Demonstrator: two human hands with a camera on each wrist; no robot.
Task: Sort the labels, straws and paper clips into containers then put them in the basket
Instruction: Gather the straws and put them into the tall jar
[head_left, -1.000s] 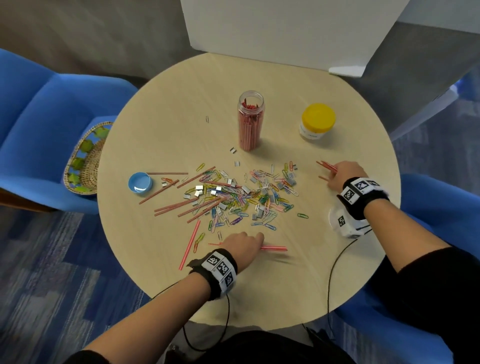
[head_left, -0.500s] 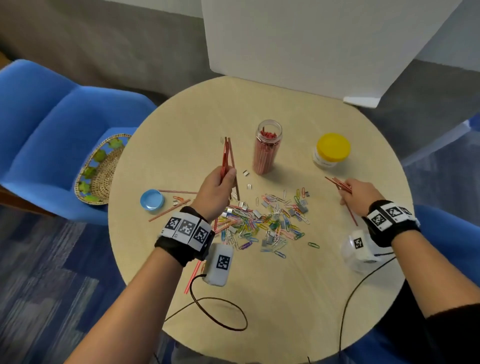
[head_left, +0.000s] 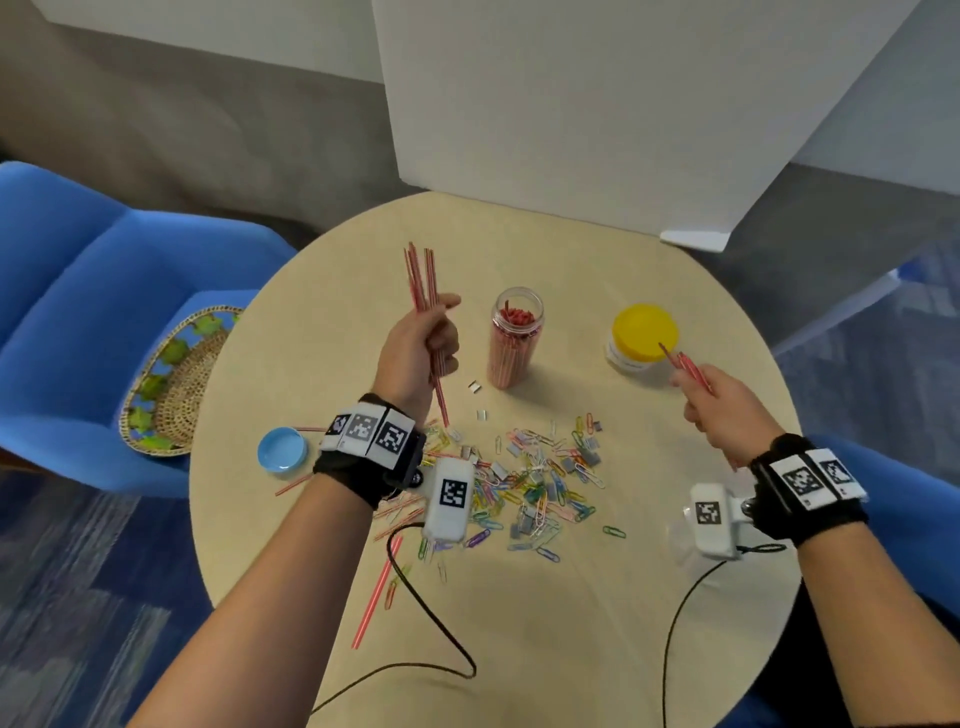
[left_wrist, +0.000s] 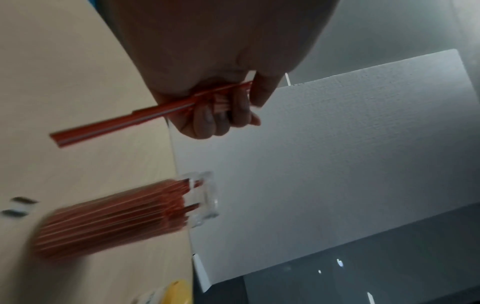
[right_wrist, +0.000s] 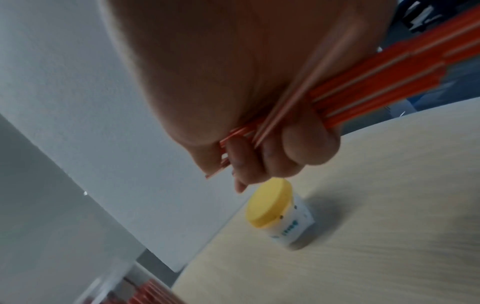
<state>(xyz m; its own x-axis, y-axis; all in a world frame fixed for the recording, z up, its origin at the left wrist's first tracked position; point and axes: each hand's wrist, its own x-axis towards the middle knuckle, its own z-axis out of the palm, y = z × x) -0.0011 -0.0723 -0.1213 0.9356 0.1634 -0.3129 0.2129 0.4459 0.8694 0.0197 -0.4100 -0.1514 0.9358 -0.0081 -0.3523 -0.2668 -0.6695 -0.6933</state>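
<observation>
My left hand (head_left: 423, 345) grips a bundle of red straws (head_left: 423, 283) upright, raised above the table just left of the clear jar (head_left: 514, 338), which is packed with red straws. The same left hand (left_wrist: 215, 115) and straws (left_wrist: 116, 123) show in the left wrist view beside the jar (left_wrist: 116, 216). Further right, my right hand (head_left: 722, 405) holds a few red straws (head_left: 688, 366) in front of the yellow-lidded jar (head_left: 644, 332). Its fingers (right_wrist: 272, 156) curl round them (right_wrist: 376, 74). Coloured paper clips (head_left: 535, 488) and small labels (head_left: 474, 386) lie scattered between my hands.
A blue lid (head_left: 282, 449) lies at the table's left edge. The woven basket (head_left: 171, 384) sits on a blue chair to the left. Loose straws (head_left: 376, 592) lie near my left forearm. A white board (head_left: 623, 104) stands behind the round table (head_left: 571, 623).
My left hand picked straws off the table and lifted them up toward the clear jar. The right hand rose from the table with its straws.
</observation>
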